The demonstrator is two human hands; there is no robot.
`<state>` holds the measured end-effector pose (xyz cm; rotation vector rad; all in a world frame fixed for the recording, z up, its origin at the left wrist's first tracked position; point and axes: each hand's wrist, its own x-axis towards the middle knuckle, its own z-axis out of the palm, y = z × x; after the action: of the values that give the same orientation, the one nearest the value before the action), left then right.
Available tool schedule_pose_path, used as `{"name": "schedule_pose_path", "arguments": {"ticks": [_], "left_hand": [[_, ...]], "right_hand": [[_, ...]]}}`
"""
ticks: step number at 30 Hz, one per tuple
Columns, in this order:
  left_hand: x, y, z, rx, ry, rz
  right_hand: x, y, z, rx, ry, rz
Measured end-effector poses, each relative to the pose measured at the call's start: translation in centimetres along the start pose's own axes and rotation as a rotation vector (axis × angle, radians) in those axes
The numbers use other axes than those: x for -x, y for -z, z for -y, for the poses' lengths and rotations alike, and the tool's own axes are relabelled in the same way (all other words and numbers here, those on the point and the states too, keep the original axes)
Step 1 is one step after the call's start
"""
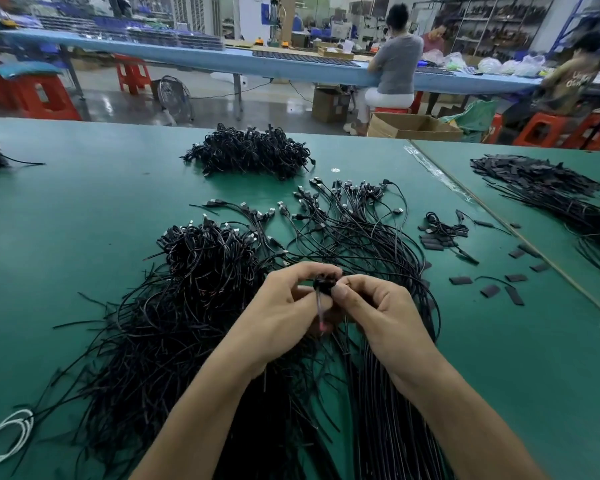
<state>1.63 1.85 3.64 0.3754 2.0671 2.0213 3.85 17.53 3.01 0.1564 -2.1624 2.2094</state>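
My left hand and my right hand meet above the middle of the green table. Between their fingertips they pinch a small coiled black cable; a thin wire end with a pinkish tip hangs down from it. Under my hands lies a big spread of loose black USB cables, plugs fanned out toward the far side. A tangled heap of wound cables sits just left of my hands. Another heap of wound black cables lies farther back.
Short black sleeve pieces are scattered to the right. A long bundle of black cables lies on the adjoining table at right. A white coiled wire lies near the front left edge. People sit at a blue bench beyond.
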Motion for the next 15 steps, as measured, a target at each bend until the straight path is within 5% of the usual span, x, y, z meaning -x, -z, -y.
{"name": "schedule_pose_path", "arguments": {"ticks": [5, 11, 15], "left_hand": [[0.1, -0.3, -0.3, 0.169, 0.102, 0.015], [-0.1, 0.0, 0.6, -0.215, -0.143, -0.122], [-0.7, 1.8, 0.7, -0.5, -0.226, -0.448]], "right_hand": [[0.2, 1.0, 0.0, 0.204, 0.023, 0.021], [0.5, 2.4, -1.8, 0.445, -0.019, -0.015], [0.1, 5.2, -4.0, 1.035, -0.118, -0.17]]}}
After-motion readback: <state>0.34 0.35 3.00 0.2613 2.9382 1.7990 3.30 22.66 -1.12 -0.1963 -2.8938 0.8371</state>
